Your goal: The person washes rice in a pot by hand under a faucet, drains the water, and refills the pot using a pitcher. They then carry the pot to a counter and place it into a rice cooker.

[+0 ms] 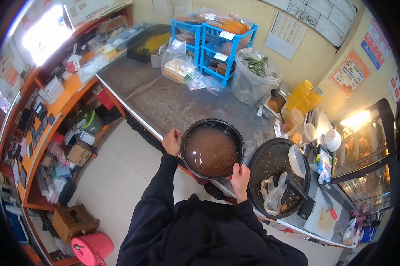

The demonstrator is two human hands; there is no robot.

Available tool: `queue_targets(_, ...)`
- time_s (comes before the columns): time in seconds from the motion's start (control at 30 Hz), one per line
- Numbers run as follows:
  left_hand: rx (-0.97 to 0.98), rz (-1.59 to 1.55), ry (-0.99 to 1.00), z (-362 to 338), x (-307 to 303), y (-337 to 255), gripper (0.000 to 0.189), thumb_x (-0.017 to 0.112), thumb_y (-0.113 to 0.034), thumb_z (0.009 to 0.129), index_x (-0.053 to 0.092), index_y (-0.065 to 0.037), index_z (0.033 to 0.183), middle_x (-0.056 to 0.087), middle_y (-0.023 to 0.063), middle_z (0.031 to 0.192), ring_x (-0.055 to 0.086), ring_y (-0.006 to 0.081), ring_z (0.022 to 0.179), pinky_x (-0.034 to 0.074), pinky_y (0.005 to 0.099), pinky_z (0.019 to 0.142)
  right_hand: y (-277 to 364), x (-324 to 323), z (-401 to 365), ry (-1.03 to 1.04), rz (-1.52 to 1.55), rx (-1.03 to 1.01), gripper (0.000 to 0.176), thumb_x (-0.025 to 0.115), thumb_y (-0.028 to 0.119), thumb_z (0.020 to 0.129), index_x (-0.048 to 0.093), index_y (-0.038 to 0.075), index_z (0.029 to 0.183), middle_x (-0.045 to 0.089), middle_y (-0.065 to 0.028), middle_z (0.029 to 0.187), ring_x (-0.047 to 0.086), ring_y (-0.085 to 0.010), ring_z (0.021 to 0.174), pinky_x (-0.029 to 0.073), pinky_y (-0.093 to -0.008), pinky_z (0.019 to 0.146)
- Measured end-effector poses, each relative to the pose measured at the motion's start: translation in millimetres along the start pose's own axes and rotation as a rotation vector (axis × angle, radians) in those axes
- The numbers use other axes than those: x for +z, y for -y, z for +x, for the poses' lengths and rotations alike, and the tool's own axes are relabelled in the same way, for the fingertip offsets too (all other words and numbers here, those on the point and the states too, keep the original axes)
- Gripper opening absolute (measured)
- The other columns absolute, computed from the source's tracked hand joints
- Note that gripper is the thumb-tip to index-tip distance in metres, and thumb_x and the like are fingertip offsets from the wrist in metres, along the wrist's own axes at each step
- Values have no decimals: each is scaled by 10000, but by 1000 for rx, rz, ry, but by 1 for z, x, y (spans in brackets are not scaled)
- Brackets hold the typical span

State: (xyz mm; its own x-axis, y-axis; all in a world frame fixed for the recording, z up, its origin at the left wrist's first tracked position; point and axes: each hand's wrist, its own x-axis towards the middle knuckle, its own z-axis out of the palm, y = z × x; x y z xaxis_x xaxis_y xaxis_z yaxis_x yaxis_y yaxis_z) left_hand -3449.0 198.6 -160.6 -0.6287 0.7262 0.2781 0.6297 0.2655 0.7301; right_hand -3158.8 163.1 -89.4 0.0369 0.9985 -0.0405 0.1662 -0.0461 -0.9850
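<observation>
A round black pot (243, 153) full of brown, murky liquid (211, 153) is between my two hands, at the front edge of the counter. My left hand (172, 142) grips its rim on the left, fingers closed. On the lower right side, my right hand (240, 178) holds the rim with the thumb on top. The pot looks level; whether its base touches the counter is hidden. Close to my right hand lies a wide black tray (258, 166) with crumbs, a crumpled plastic bag (273, 195) and a white scoop-like bowl (296, 160) on it.
Blue stacked baskets (226, 42) of packets stand at the back, beside a clear bucket (249, 86) of leaves. Yellow bottles (300, 93) and a small container with a ladle (277, 104) are further right. A red-handled knife (328, 202) lies on a white board (322, 221).
</observation>
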Motion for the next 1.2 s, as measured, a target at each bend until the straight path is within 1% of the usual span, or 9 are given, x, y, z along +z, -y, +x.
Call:
queue_targets(0.53,-62,1,141,32,24,-11,192,749,-181,737,613,-99,845,629,66,737,609,270,730,472,388,671,-13,-45,1,157,-240,-25,281,570,116,895,454,-19,678,534,-77,518,604,-179,429,459,-275,381)
queue_targets(0.67,52,-279,-143,-11,9,-2,267,726,-173,805,584,-19,970,575,102,892,542,206,757,459,326,685,-25,-46,1,127,-299,-128,293,580,133,895,443,-7,677,523,-92,507,606,-188,421,441,-298,378)
queue_targets(0.77,-351,-692,-248,-88,28,41,280,653,-192,880,468,-4,972,431,50,880,434,162,796,407,292,777,-28,-48,-1,46,-510,-356,339,619,210,898,446,12,685,491,-110,475,593,-244,416,425,-362,399)
queue_targets(0.87,-917,-1111,27,-163,6,0,413,604,-326,915,388,-55,1140,484,52,1043,506,153,942,429,300,821,30,-50,-17,8,-761,-254,362,659,307,878,469,39,727,522,-116,575,593,-295,511,424,-411,470)
queue_targets(0.97,-941,-1340,438,-188,12,18,171,498,-241,969,503,-72,993,588,47,1011,576,155,948,478,345,878,74,-45,-26,-140,-735,-418,361,673,366,854,497,59,786,547,-101,746,567,-318,614,422,-428,525)
queue_targets(1.0,-860,-1279,429,-192,14,19,142,523,-196,958,507,-62,1000,592,38,964,581,140,882,484,317,815,79,-42,-27,-76,-680,-463,320,686,356,831,534,77,870,534,-81,890,557,-283,734,429,-407,625)
queue_targets(1.07,-706,-1154,414,-195,3,4,117,574,-107,934,515,-43,1013,601,20,870,592,111,750,497,262,688,91,-27,-27,210,-726,-629,311,693,349,815,565,86,921,537,-73,902,550,-274,793,419,-397,694)
queue_targets(1.17,-683,-1106,256,-199,-30,-25,36,557,-13,924,539,-44,926,586,3,760,574,85,691,500,237,643,82,1,-36,530,-754,-764,309,695,318,799,607,102,1001,544,-58,916,538,-260,895,386,-385,798)
queue_targets(1.2,-628,-1078,239,-204,-34,-29,36,558,-17,925,533,-44,925,576,3,762,566,78,697,502,242,655,80,9,-40,564,-752,-787,262,668,270,819,624,102,1015,547,-61,910,546,-268,886,403,-382,771)
